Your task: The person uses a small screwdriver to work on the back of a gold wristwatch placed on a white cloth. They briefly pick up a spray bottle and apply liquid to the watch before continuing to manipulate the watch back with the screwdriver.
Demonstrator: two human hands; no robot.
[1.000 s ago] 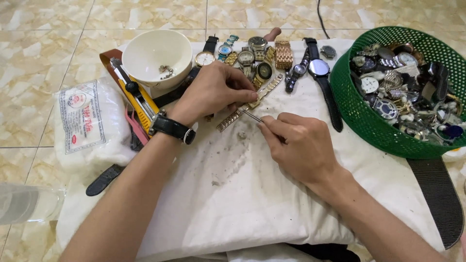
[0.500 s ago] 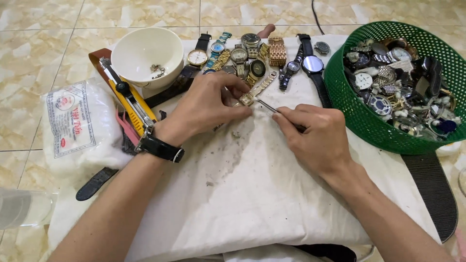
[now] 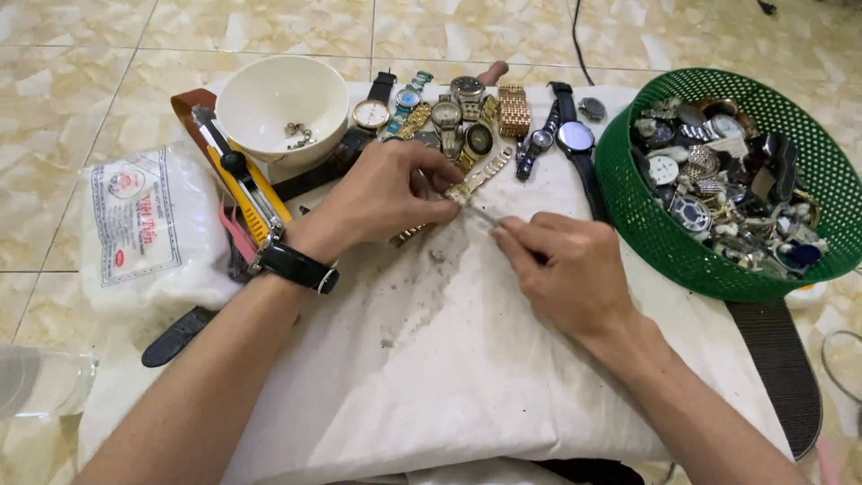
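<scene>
My left hand (image 3: 382,198), with a black wristwatch (image 3: 294,265) on its wrist, pinches a gold metal watch bracelet (image 3: 480,177) and presses it onto the white cloth (image 3: 431,359). My right hand (image 3: 566,269) grips a thin metal tool (image 3: 482,216) whose tip touches the bracelet just beside my left fingertips. Dirt specks lie on the cloth below the bracelet.
A row of wristwatches (image 3: 467,117) lies at the cloth's far edge. A white bowl (image 3: 256,90) holds small metal parts. A yellow utility knife (image 3: 242,180) and a white packet (image 3: 135,224) lie left. A green basket (image 3: 628,198) of watch parts stands right. A glass (image 3: 40,382) sits bottom left.
The view has shifted slightly. Both hands stay on the bracelet, with the tool tip working at the same spot; small finger movements only.
</scene>
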